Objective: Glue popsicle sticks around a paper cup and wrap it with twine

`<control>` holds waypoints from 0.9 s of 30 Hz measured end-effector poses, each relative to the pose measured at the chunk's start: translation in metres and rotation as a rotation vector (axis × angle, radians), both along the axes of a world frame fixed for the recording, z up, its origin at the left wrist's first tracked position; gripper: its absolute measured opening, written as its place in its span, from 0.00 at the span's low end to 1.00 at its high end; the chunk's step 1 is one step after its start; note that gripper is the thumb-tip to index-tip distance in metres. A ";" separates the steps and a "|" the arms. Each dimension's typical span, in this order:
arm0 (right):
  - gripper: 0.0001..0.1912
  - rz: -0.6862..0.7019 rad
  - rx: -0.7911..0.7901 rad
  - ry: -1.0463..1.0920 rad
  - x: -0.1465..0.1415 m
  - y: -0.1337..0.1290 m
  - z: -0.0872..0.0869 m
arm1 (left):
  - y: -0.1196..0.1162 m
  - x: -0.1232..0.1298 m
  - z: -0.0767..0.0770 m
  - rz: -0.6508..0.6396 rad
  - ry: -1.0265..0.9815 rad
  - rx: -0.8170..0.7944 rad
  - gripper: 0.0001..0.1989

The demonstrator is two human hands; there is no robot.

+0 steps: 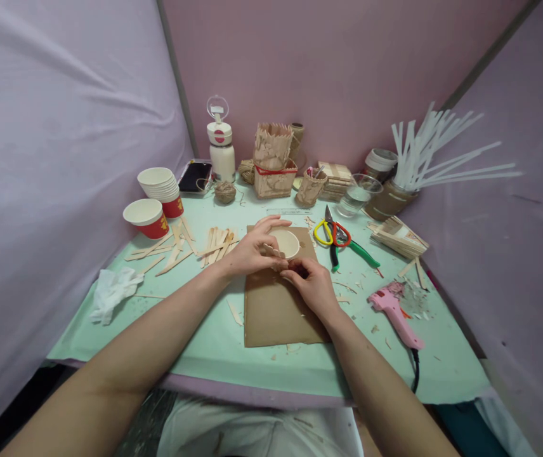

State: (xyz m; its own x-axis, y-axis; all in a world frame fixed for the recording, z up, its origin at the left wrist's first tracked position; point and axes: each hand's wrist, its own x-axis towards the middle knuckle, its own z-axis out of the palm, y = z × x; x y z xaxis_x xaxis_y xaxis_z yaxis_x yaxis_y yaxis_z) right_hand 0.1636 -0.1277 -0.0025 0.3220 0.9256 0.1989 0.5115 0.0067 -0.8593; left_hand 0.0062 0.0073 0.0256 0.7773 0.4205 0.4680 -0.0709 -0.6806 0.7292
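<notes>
A round, pale paper cup (287, 244) sits over the upper part of a brown cardboard sheet (281, 311), its open rim facing up. My left hand (256, 247) is at the cup's left and near side, thumb and fingers bent around it. On the near right side my right hand (310, 283) has its thumb and fingertips pressed together, close to the left fingertips. Something small and brown shows between the fingertips; its shape is too small to tell. The cup's side is mostly hidden by the hands.
Right of the cardboard lie scissors and green-handled cutters (364, 254) and a pink glue gun (398, 315). Wooden sticks (217, 244), stacked red cups (172, 206) and a tissue (114, 293) are left. A water cup (353, 202), baskets (275, 184) and a bottle (222, 162) stand behind.
</notes>
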 end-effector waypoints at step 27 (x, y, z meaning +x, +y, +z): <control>0.11 -0.003 -0.006 0.014 0.001 -0.002 0.002 | -0.006 0.000 0.006 0.011 0.002 -0.092 0.11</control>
State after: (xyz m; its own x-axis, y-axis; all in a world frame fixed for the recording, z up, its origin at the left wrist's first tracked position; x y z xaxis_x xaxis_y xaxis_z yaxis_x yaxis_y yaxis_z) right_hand 0.1645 -0.1302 -0.0007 0.3279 0.9255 0.1893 0.4998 0.0001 -0.8661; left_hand 0.0059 0.0017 0.0315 0.7733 0.4700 0.4256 -0.0627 -0.6112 0.7890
